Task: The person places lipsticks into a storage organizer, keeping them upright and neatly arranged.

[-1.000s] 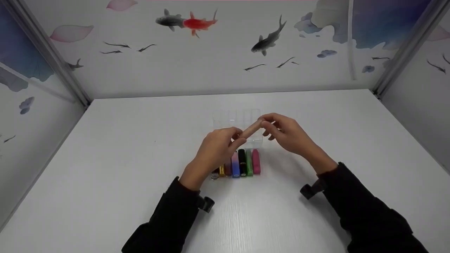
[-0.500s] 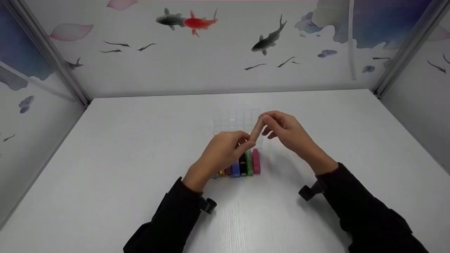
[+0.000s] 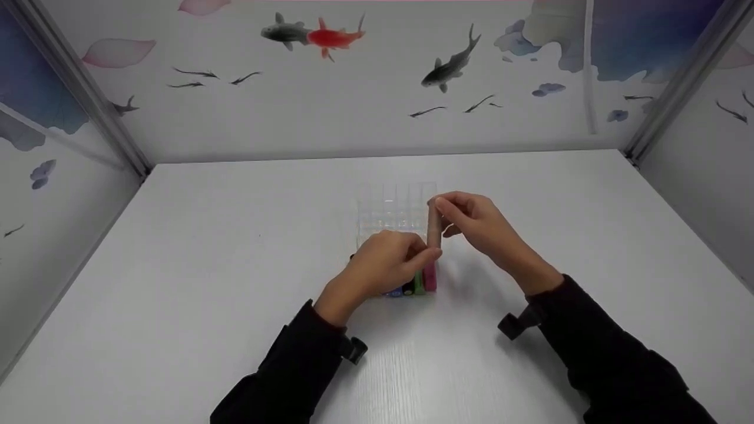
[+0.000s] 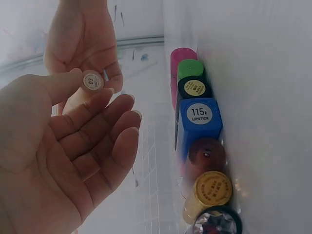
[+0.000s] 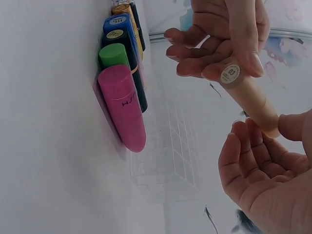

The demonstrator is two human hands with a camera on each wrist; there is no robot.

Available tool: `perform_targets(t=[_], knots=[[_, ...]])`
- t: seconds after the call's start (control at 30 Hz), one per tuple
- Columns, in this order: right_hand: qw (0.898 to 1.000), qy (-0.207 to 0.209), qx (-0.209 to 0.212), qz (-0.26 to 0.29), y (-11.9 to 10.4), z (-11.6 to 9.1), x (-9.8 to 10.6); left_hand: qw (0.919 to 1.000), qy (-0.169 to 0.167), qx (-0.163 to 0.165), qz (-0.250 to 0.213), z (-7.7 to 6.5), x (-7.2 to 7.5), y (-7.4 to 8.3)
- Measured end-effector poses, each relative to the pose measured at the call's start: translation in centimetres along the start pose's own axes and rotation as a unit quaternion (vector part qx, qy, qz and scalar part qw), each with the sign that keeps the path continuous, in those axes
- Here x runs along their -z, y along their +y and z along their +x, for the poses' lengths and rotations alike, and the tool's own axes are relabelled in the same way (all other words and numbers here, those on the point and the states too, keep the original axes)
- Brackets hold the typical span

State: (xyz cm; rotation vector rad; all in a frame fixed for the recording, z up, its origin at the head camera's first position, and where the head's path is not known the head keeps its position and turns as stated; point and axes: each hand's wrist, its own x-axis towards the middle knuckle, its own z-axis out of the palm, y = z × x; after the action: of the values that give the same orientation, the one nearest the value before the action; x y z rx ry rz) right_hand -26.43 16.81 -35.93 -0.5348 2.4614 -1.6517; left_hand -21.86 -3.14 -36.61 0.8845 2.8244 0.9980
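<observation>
A clear plastic box (image 3: 377, 203) stands on the white table (image 3: 206, 265), split by thin see-through walls into a grid of compartments; its near right part is partly hidden by the hands. Over the box's right edge, raised off the table, a beige tube (image 3: 434, 227) is held between both hands, its long side running from near to far. A round label (image 5: 231, 73) reading "03" sits on its near end.

The left hand (image 3: 386, 259) comes in from the near left of the box and pinches the labelled end between thumb and forefinger; its other fingers curve loosely, side by side. The right hand (image 3: 480, 221), to the right of the box, pinches the far end between thumb and fingertips, with the remaining fingers bent. Both forearms, in black sleeves (image 3: 283, 377), angle inward toward the box.

Just on the near side of the box lies a close row of lipsticks. Counting from its right end, they are pink (image 5: 123, 107), green (image 4: 190, 69), black (image 4: 194, 87), blue (image 4: 199, 119) marked "115 LIPSTICK", brown (image 4: 206, 158), gold (image 4: 213, 191), and one with a faceted end (image 4: 217, 224). The left hand hangs above this row.
</observation>
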Motion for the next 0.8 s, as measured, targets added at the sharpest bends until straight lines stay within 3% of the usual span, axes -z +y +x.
perform_targets(t=[0.53, 0.8], knots=[[1.000, -0.005, 0.009, -0.004, 0.04, -0.14, -0.08, 0.9997, -0.001, -0.012, 0.019, 0.19, -0.48, 0.07], [1.000, -0.002, 0.000, -0.012, -0.16, -0.27, -0.13, 0.9998, -0.008, 0.010, 0.013, 0.05, -0.39, -0.09]])
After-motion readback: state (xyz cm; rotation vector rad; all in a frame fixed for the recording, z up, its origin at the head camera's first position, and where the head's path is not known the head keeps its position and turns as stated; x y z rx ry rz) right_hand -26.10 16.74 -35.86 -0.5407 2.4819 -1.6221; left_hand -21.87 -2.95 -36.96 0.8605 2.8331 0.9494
